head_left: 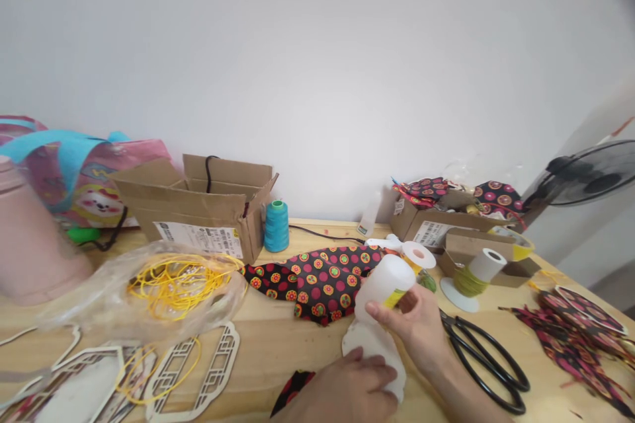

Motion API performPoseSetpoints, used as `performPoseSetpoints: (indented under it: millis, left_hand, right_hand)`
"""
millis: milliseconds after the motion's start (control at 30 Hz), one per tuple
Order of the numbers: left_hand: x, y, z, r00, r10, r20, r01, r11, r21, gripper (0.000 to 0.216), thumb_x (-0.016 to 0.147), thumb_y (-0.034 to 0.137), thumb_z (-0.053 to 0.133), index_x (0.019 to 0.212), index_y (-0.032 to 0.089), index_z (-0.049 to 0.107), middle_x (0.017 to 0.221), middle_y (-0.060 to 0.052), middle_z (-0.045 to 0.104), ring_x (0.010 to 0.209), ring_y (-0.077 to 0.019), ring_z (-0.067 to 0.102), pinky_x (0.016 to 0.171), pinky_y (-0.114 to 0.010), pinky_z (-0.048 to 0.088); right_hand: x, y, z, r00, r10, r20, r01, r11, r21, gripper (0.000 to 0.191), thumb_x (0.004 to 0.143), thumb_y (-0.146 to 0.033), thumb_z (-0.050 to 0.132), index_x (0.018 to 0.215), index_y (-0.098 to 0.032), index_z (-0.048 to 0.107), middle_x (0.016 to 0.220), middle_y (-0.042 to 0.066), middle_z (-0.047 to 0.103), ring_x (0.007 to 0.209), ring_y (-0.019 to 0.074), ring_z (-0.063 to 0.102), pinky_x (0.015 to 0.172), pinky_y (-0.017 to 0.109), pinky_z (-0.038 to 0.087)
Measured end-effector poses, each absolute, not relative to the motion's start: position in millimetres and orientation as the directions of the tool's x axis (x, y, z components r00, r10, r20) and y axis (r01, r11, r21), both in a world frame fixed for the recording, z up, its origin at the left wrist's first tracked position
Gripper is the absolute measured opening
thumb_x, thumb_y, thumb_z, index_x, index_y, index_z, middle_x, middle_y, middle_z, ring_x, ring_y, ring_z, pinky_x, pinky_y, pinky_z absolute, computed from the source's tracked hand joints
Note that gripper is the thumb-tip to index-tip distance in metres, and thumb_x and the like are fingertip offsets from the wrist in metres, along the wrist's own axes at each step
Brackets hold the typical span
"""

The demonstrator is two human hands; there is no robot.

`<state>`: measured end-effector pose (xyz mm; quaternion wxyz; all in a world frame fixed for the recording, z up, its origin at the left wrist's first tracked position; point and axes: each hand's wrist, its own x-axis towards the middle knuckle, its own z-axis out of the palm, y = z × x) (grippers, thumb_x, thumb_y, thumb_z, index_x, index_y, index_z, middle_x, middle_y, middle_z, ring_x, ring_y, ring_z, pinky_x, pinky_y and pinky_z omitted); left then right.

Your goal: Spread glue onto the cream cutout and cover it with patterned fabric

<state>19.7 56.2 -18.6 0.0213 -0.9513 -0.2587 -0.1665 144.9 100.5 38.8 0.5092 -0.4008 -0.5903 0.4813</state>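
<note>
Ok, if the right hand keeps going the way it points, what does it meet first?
Probably the patterned fabric: the right hand tilts a white bottle up-left toward it. Depth is unclear.

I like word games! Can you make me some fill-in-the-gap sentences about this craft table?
1. The right hand holds a white ____ tipped over a flat white piece.
2. The left hand presses down on that ____ piece.
3. The black scissors lie to the ____ of the right hand.
4. The spool of thread beside the cardboard box is ____.

Missing words: bottle; white; right; blue
</note>
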Motion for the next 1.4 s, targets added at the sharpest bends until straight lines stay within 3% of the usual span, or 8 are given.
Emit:
performPoseSetpoints:
  millis: [133, 300, 533, 700, 933, 1400]
  left_hand:
    - [18, 57, -18, 0.808, 0.472, 0.353, 0.484, -0.873, 0.060, 0.011, 0.083, 0.025, 0.050, 0.083, 0.018, 0.058, 0.097, 0.000, 0.067, 0.096, -0.0136, 0.058, 0.085, -0.023, 0.040]
    - [19, 52, -10, 0.757, 0.456, 0.468, 0.518, -0.855, -0.005, 0.013, 0.085, 0.023, 0.046, 0.082, 0.019, 0.058, 0.096, 0.003, 0.068, 0.092, -0.0117, 0.060, 0.086, -0.024, 0.042]
    - [31, 41, -25, 0.625, 0.423, 0.656, 0.642, -0.756, -0.124, 0.036, 0.090, 0.013, 0.024, 0.088, 0.016, 0.060, 0.089, 0.001, 0.071, 0.083, -0.0112, 0.064, 0.074, -0.021, 0.050]
    - [32, 43, -37, 0.663, 0.459, 0.591, 0.633, -0.765, -0.117, 0.035, 0.089, 0.014, 0.025, 0.092, 0.017, 0.059, 0.093, 0.000, 0.070, 0.087, -0.0119, 0.063, 0.078, -0.024, 0.051]
    - [35, 45, -28, 0.585, 0.410, 0.700, 0.653, -0.750, -0.106, 0.041, 0.091, 0.014, 0.020, 0.082, 0.018, 0.060, 0.084, 0.004, 0.071, 0.077, -0.0088, 0.065, 0.069, -0.021, 0.053]
    - [35, 43, -36, 0.652, 0.561, 0.510, 0.609, -0.788, 0.088, 0.032, 0.089, 0.014, 0.028, 0.093, 0.014, 0.059, 0.098, -0.006, 0.069, 0.093, -0.0160, 0.062, 0.081, -0.029, 0.050]
  right_hand:
    - [149, 104, 39, -0.162, 0.966, 0.199, -0.102, 0.185, -0.977, 0.023, 0.055, -0.026, 0.076, 0.072, -0.018, 0.063, 0.067, 0.002, 0.068, 0.061, 0.0196, 0.061, 0.057, 0.029, 0.050]
    - [162, 107, 47, -0.055, 0.966, 0.251, -0.143, 0.242, -0.960, 0.022, 0.057, -0.026, 0.075, 0.075, -0.019, 0.065, 0.075, 0.004, 0.070, 0.071, 0.0207, 0.063, 0.065, 0.030, 0.051]
    - [156, 105, 47, -0.131, 0.963, 0.235, -0.087, 0.225, -0.970, 0.024, 0.053, -0.025, 0.076, 0.071, -0.017, 0.062, 0.070, 0.003, 0.068, 0.064, 0.0202, 0.061, 0.059, 0.030, 0.050]
    - [151, 105, 41, -0.174, 0.952, 0.252, -0.056, 0.246, -0.968, 0.021, 0.056, -0.025, 0.075, 0.070, -0.018, 0.061, 0.070, 0.002, 0.065, 0.065, 0.0193, 0.059, 0.059, 0.029, 0.049]
    - [154, 107, 37, -0.175, 0.950, 0.260, -0.047, 0.256, -0.966, 0.022, 0.057, -0.026, 0.075, 0.073, -0.018, 0.062, 0.071, 0.002, 0.067, 0.065, 0.0186, 0.060, 0.060, 0.028, 0.049]
    - [152, 106, 38, -0.147, 0.968, 0.204, -0.063, 0.197, -0.978, 0.023, 0.055, -0.025, 0.076, 0.073, -0.018, 0.063, 0.070, 0.003, 0.069, 0.063, 0.0206, 0.062, 0.059, 0.031, 0.051]
